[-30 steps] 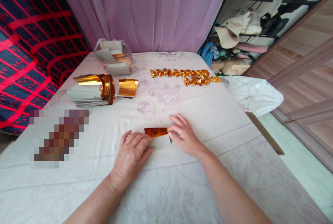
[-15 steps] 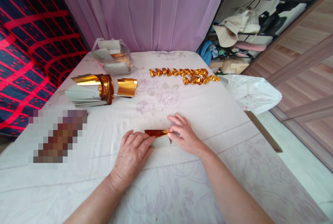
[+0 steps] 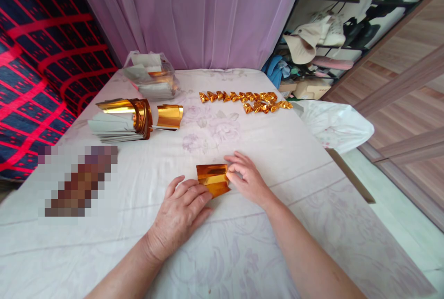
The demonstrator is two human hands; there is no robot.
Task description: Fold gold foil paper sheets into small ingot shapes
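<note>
Gold foil that half a second ago was folded over into a narrow strip is now opened out, so the gold foil sheet (image 3: 213, 178) shows a broad shiny face with creases running across it. With it, the left hand (image 3: 185, 204) has slid slightly rightward, while the right hand (image 3: 248, 181) has hardly changed place.

Seen from the head, the sheet lies on a pale flowered tablecloth (image 3: 138, 178), between the two hands. At the sheet's left edge, the left hand rests with fingers close together and laid over the foil; its thumb sits lower, and I cannot tell whether it grips the foil from underneath. At the sheet's right edge, the right hand pinches the foil between thumb and forefinger, its other fingers stretched out beyond.

Farther off than the sheet and to its left are a stack of foil papers (image 3: 141, 118), a curved foil piece (image 3: 169, 116) just beside that, and a clear plastic bag (image 3: 168, 63) of more papers. Beyond the sheet and to its right, folded gold pieces (image 3: 239, 97) lie in two rows. Nearly level with the sheet, well to its left, is something blurred out.
</note>
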